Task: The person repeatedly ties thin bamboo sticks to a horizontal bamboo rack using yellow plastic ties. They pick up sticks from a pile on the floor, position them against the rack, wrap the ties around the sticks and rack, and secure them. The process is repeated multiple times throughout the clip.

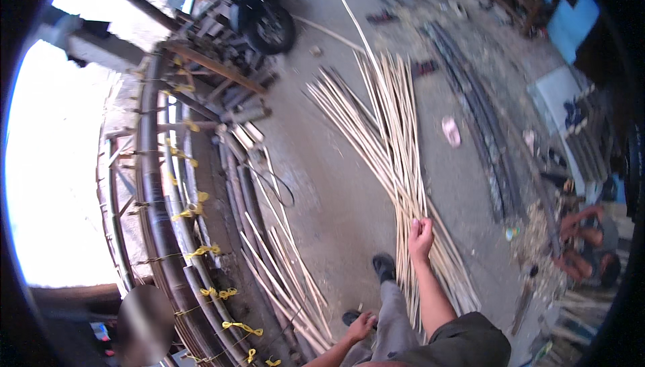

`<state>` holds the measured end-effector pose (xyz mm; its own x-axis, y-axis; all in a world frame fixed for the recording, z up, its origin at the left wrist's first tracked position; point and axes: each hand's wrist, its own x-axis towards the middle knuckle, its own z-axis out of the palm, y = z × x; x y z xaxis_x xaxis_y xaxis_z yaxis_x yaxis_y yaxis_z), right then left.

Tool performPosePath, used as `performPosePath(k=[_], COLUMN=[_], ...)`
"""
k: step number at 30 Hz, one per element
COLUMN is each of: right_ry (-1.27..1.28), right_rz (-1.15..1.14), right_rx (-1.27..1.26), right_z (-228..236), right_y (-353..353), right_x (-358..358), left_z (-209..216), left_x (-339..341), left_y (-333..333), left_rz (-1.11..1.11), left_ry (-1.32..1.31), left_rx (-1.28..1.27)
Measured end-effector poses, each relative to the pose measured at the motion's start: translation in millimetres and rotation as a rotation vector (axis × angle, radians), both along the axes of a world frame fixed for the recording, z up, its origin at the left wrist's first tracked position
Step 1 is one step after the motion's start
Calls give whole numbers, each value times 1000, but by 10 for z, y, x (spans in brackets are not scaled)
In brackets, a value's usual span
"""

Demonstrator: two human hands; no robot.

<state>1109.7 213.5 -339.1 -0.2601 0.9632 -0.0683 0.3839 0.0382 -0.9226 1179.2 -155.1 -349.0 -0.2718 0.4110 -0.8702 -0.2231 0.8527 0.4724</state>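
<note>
My right hand (420, 235) is closed around the near ends of a long bundle of pale split bamboo strips (383, 118) that fans out across the concrete floor away from me. My left hand (361, 327) hangs low by my left knee with fingers loosely curled; whether it holds something is unclear. My dark shoes (384, 266) stand on the floor between the two hands.
Bamboo poles tied with yellow cord (195, 212) form a curved frame at left. Loose strips (282, 273) lie beside it. A motorcycle (259, 11) is parked at the far end. A person (588, 246) sits on the right near wood shavings. A pink sandal (451, 130) lies on the floor.
</note>
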Motion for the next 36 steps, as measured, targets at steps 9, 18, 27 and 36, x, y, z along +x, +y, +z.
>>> performPosePath(k=[9,18,27,36], right_ry=[562,859,72,-155], right_rz=[368,973,1808,2012], right_rx=[234,-1080,-1176,-916], right_z=[2673,4585,3661,3012], right_y=[-415,-3279,-4846,-3369], right_x=[-2561,-3112,-2746,-4084], left_z=[2502,4469,4878,4402], left_x=[-2295,-2174,-1408,-1600], left_y=[675,-782,-2645,-3381], left_rz=[216,869,1074,939], left_ry=[978,1137,1047,831], left_rx=[372,63,-492,-1070])
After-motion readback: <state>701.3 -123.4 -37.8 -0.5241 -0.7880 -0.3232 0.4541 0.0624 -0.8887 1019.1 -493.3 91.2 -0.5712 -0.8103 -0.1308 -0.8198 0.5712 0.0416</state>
